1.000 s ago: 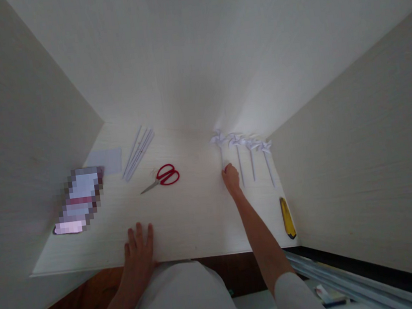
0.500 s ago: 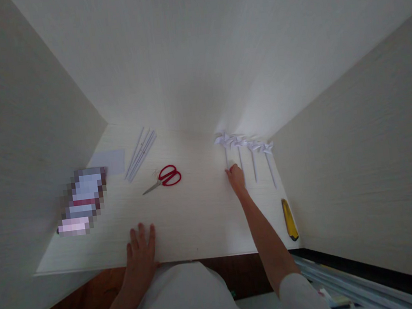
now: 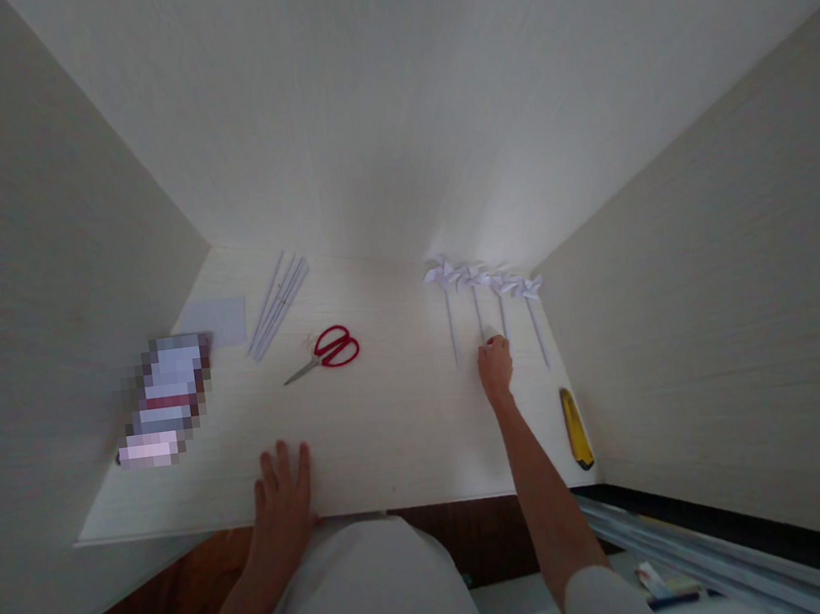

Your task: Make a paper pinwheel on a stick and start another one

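Three walls (image 3: 385, 101), white tabletop (image 3: 402, 427): left hand (image 3: 282, 497) spread, empty; right hand (image 3: 496, 368) curled, hold unclear

The desk (image 3: 396, 438) is showing off-white with faint streaks running side to side. By its back right corner, pinwheels (image 3: 443, 273) are appearing white, tinged lilac, as are their sticks (image 3: 452, 327). Toward the back left corner, loose sticks (image 3: 280, 308) and a plain sheet (image 3: 226, 320) are carrying that same pale lilac-white. Left of the desk's middle, scissors (image 3: 321, 359) are pairing red handles with silver-grey blades. Along the left edge, a pixelated object (image 3: 166, 387) is displaying blocks of pale lavender, dark red and pink. Near the front right corner, a tool (image 3: 577, 429) is standing out yellow, tipped black. Beyond the front edge, a shirt (image 3: 370, 591) is looking plain light grey.
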`<state>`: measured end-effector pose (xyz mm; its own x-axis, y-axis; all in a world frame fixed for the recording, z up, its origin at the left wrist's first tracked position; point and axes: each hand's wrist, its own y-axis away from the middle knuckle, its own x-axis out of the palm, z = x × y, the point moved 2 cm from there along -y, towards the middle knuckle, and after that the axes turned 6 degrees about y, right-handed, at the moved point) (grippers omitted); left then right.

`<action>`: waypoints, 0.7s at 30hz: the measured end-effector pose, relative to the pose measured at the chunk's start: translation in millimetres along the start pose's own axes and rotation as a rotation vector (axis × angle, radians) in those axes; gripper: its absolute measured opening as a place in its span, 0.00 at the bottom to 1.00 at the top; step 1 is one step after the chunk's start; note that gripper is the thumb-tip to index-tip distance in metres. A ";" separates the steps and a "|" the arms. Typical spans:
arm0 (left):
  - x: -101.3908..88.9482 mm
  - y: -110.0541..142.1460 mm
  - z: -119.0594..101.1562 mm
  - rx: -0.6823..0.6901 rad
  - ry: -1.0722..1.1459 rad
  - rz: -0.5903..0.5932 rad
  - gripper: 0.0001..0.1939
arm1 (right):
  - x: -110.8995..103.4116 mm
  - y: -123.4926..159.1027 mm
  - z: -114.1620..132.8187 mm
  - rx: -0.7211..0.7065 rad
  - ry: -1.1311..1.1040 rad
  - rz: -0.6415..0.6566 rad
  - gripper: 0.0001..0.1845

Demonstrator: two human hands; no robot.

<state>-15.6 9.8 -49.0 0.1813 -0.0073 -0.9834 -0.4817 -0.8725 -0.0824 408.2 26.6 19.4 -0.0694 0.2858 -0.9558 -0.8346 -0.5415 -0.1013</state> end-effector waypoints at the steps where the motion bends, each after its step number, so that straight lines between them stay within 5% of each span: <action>1: -0.4 -0.2 -0.1 -0.001 0.002 0.000 0.25 | -0.6 -2.0 0.0 0.007 -0.002 0.002 0.18; 7: -3.7 -0.3 -1.6 -0.005 0.022 0.001 0.25 | -4.6 -7.5 2.5 -0.005 -0.052 0.013 0.18; 10: -4.6 -0.7 -3.8 -0.023 0.039 0.001 0.25 | 1.2 12.8 10.2 -0.089 -0.109 0.062 0.17; 21: -11.0 -3.2 -15.2 -0.128 0.116 -0.022 0.25 | 56.6 213.6 53.1 -0.534 -0.414 0.359 0.15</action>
<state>-3.0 5.3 -35.4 0.2918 -0.0377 -0.9557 -0.3647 -0.9281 -0.0747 196.9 -30.9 -41.6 -0.5735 0.2363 -0.7844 -0.3521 -0.9356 -0.0244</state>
